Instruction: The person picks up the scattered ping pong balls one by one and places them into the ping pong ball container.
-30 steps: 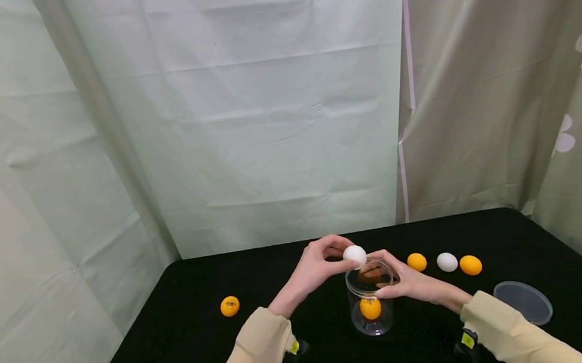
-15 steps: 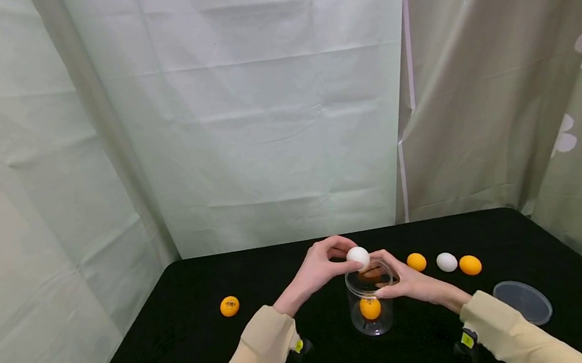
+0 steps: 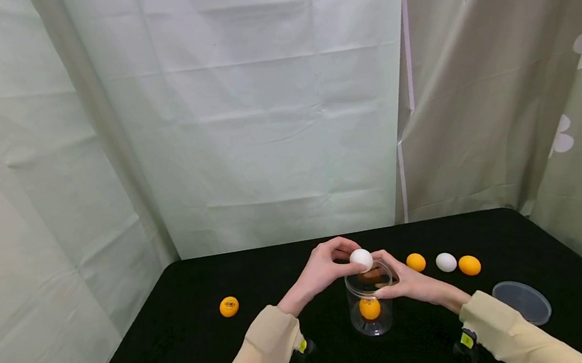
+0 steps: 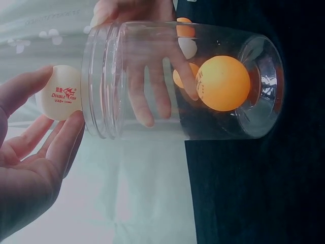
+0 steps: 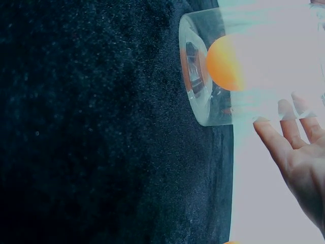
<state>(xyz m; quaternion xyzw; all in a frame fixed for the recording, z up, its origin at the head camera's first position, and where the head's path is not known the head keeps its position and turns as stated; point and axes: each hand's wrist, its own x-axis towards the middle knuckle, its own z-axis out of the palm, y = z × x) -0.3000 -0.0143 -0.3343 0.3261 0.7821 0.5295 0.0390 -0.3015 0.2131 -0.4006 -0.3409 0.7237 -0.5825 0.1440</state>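
Note:
Between thumb and fingers my left hand [image 3: 327, 265] pinches a white ping-pong ball [image 3: 361, 259] with red print, right at the mouth of a clear plastic jar [image 3: 373, 321]. The jar stands upright and lidless on the black table. One orange ping-pong ball [image 4: 223, 83] lies at its bottom. My right hand [image 3: 406, 282] grips the jar near its rim from the right, thumb in front and fingers round the far side, as the left wrist view shows through the clear wall.
Right of the jar, an orange ball [image 3: 416, 262], a white ball [image 3: 446, 262] and another orange ball [image 3: 470, 265] sit in a row. A translucent round lid [image 3: 522, 302] lies nearer. One orange ball [image 3: 229, 306] rests at left. Curtains [image 3: 261, 118] hang behind the table.
My left hand has shifted slightly right and down with the white ping-pong ball, over the jar's mouth. The right hand and the jar have stayed in place.

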